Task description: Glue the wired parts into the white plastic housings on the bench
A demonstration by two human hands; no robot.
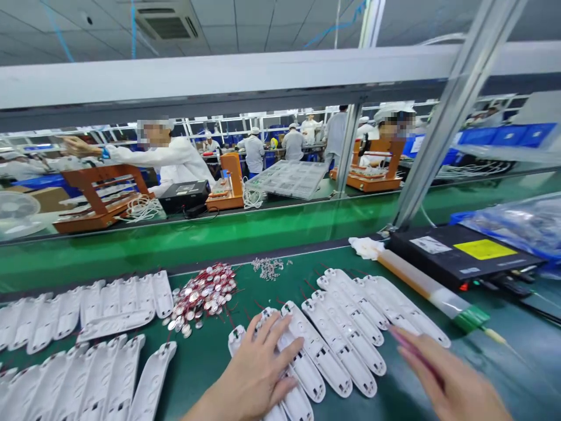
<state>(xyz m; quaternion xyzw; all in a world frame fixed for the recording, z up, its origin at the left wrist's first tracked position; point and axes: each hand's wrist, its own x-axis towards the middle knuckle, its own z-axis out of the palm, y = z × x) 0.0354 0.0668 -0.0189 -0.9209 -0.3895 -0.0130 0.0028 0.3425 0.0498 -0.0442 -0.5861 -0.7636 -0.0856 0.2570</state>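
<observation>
Left hand [258,371]: fingers spread, laid over the near-left end of a fanned row of white plastic shells [326,345] on the green worktop [205,374]. Right hand [460,374]: blurred, closed round a slim reddish tool [421,359], tip near the row's right-hand shells; contact cannot be told. Step, judged: steadying and working the shells in place. Next move likely calls for a light press, neighbours undisturbed. Beyond: silver discs with red leads [214,292], then small metal parts [268,268].
</observation>
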